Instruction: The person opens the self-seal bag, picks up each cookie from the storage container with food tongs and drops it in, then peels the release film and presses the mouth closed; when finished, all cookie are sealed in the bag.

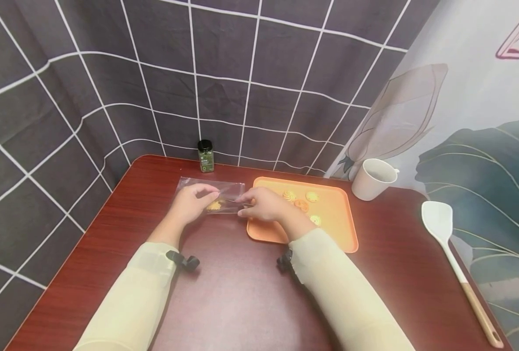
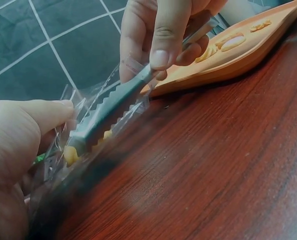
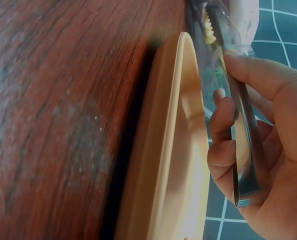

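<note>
My left hand [image 1: 191, 202] pinches a clear plastic bag [image 1: 233, 187] by its left side, above the table. In my right hand [image 1: 263, 204] is a pair of metal tongs [image 3: 246, 150], gripped between thumb and fingers. The toothed ends of the tongs reach inside the bag, as the left wrist view shows. A yellow cookie [image 2: 71, 155] sits at their tips within the bag, partly hidden by the metal. Just under my right hand lies the orange tray [image 1: 340, 226], bearing several round cookies [image 1: 312, 196].
Behind the bag, a spice jar [image 1: 206, 158] with a black lid stands near the wall. A white mug [image 1: 373, 179] is at the back right, past the tray. Along the right edge of the table [image 1: 241, 292] lies a white spatula [image 1: 439, 222] with a wooden handle.
</note>
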`<control>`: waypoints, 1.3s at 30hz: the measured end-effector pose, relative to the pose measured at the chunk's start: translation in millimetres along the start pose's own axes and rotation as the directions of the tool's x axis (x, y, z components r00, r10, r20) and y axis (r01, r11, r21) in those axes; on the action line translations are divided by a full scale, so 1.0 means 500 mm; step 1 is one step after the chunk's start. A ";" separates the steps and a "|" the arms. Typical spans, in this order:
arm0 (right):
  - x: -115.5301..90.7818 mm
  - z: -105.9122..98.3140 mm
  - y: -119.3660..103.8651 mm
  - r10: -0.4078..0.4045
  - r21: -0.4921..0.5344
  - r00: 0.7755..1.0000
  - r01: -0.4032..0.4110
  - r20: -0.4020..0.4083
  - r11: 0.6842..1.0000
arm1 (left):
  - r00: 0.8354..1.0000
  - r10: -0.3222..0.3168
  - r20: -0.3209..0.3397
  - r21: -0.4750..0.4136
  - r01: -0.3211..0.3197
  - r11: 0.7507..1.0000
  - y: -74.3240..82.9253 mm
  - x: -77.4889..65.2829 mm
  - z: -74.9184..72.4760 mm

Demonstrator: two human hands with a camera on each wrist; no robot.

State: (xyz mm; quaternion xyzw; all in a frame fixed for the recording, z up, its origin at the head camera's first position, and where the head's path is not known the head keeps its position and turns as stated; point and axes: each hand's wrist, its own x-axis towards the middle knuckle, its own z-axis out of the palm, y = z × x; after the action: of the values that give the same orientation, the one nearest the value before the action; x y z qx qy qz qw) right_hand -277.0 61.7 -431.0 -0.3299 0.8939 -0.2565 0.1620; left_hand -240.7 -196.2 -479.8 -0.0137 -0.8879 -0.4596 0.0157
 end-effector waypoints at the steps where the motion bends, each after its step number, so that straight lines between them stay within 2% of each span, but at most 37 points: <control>1: 0.002 0.001 -0.001 -0.005 -0.006 1.000 0.005 0.004 1.000 | 1.000 -0.004 0.001 -0.002 0.004 1.000 0.000 0.000 0.000; 6: 0.009 0.006 -0.003 -0.026 -0.035 0.999 0.027 0.031 0.999 | 1.000 -0.011 -0.006 -0.009 0.011 1.000 0.001 -0.001 -0.002; 16: 0.017 0.012 0.000 -0.015 -0.058 0.998 0.019 0.067 0.998 | 1.000 -0.001 -0.030 -0.035 0.000 0.999 -0.004 -0.001 -0.004; 31: 0.022 0.010 0.003 -0.031 -0.066 0.997 0.035 0.065 0.997 | 1.000 0.000 -0.017 -0.052 -0.001 0.999 0.002 -0.004 -0.006; 39: -0.012 -0.007 0.017 0.052 0.049 0.999 -0.052 -0.002 0.997 | 1.000 0.002 -0.021 -0.069 -0.003 0.998 -0.001 -0.002 -0.004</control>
State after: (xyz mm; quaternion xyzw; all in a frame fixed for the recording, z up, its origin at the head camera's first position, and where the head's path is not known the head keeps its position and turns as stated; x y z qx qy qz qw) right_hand -278.3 72.6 -432.5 -0.3022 0.8959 -0.2746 0.1751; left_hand -239.9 -197.9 -479.2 -0.0105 -0.8713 -0.4900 0.0251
